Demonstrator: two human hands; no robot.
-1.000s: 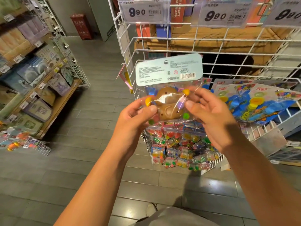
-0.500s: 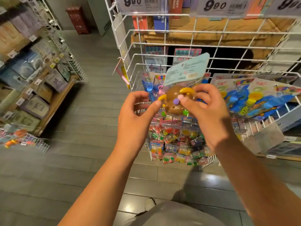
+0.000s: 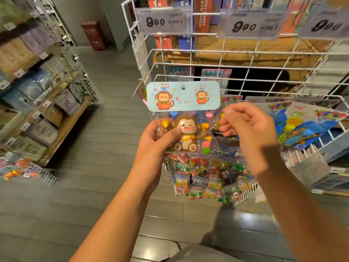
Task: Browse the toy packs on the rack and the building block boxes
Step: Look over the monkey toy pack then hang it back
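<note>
Left hand (image 3: 160, 140) grips the monkey toy pack (image 3: 184, 120) at frame centre; right hand (image 3: 249, 133) is loosely curled, empty, just beside it. One-handed hold risks the slippery film sliding free.

The clear, glossy plastic toy pack (image 3: 190, 133) carries a matt pale-blue paper header card (image 3: 183, 96). The white coated-wire metal rack (image 3: 245, 53) looks smooth. The grey floor tiles (image 3: 105, 148) shine faintly.
</note>
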